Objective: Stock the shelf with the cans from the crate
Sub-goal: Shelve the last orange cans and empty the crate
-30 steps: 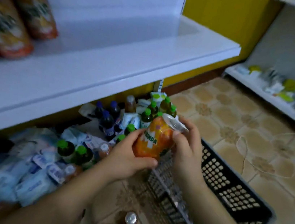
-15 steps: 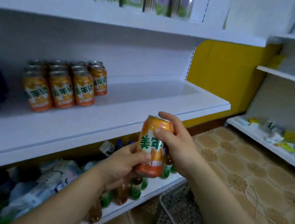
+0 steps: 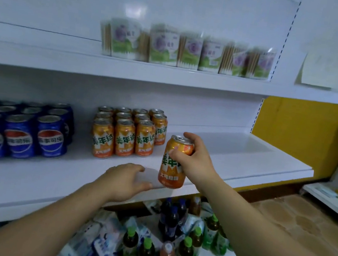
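Hands are apart and doing different jobs: the right hand wraps fingers and thumb round the upper part of an orange can, while the left hand lies with relaxed fingers on the front strip of the middle shelf, holding nothing. That can is upright with a slight lean, its base over the shelf's front lip; I cannot tell whether it touches the board yet. Just to its left and further in stands the block of matching orange cans, with blue cans beyond them on the left. The block looks short one can at its front right corner, so that is probably the slot to fill. Doing it well likely means setting the base flat first, then sliding the can back and left until it lines up with the front row, label facing out like its neighbours. Holding it high on the body suits this, since the fingers clear the cans beside it. A fast push could knock the row out of line.
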`<state>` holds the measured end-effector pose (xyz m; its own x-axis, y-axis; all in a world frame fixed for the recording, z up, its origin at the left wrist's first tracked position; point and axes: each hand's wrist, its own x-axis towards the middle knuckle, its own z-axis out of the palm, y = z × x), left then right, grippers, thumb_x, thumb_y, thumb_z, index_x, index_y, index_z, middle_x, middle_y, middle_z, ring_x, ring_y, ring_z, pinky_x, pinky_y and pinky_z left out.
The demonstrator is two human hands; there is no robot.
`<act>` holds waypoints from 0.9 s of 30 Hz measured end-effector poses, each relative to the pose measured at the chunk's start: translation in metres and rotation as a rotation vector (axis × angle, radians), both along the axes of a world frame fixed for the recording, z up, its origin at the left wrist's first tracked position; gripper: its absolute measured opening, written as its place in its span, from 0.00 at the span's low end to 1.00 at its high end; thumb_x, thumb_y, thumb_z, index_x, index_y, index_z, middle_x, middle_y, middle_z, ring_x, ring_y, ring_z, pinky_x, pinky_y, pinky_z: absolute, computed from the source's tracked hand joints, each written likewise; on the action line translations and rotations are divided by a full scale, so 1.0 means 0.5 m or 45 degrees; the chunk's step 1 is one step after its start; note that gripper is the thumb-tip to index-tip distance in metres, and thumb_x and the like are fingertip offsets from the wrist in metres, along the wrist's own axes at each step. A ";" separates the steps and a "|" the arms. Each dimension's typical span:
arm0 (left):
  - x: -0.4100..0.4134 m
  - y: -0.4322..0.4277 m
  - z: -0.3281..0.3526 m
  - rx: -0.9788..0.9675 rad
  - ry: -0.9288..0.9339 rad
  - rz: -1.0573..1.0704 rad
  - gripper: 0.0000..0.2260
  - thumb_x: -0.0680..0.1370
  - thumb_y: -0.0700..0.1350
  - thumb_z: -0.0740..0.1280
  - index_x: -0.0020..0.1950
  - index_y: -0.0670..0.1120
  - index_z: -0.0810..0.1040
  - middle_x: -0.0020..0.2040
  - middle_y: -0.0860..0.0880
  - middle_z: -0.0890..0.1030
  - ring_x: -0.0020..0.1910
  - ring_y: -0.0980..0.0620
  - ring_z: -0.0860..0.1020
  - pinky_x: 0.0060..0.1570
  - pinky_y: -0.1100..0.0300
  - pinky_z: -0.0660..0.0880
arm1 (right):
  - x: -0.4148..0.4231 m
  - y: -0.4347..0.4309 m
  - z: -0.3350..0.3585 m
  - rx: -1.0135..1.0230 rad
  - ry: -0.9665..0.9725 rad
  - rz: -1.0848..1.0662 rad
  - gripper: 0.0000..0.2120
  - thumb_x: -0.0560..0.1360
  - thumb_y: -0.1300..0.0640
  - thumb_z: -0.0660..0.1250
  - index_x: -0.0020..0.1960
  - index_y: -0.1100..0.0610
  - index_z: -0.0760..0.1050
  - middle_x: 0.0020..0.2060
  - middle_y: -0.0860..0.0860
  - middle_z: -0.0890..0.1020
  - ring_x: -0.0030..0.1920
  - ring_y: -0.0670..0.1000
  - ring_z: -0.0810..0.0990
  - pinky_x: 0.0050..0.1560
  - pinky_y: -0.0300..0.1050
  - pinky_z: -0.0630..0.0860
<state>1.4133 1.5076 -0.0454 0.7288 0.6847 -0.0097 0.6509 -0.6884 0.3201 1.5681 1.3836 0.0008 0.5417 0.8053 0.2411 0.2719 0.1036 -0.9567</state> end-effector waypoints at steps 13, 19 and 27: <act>-0.018 0.018 -0.080 0.293 0.328 0.092 0.39 0.72 0.75 0.47 0.78 0.57 0.45 0.79 0.54 0.45 0.78 0.52 0.45 0.74 0.41 0.46 | 0.072 0.111 -0.056 -0.145 -0.262 0.043 0.35 0.71 0.60 0.73 0.72 0.47 0.62 0.60 0.48 0.71 0.58 0.51 0.75 0.57 0.46 0.74; -0.011 0.019 -0.089 0.283 0.257 0.200 0.40 0.70 0.76 0.46 0.78 0.58 0.48 0.79 0.54 0.47 0.78 0.50 0.46 0.74 0.43 0.46 | 0.131 0.118 -0.067 -0.244 -0.727 -0.013 0.34 0.73 0.55 0.71 0.75 0.47 0.60 0.64 0.51 0.68 0.61 0.51 0.72 0.59 0.44 0.72; -0.007 0.018 -0.093 0.303 0.280 0.195 0.40 0.71 0.76 0.45 0.78 0.58 0.46 0.80 0.54 0.46 0.78 0.50 0.45 0.75 0.43 0.45 | 0.144 0.215 -0.079 -0.243 -0.749 -0.032 0.30 0.78 0.57 0.64 0.76 0.50 0.55 0.68 0.56 0.71 0.66 0.58 0.72 0.62 0.51 0.71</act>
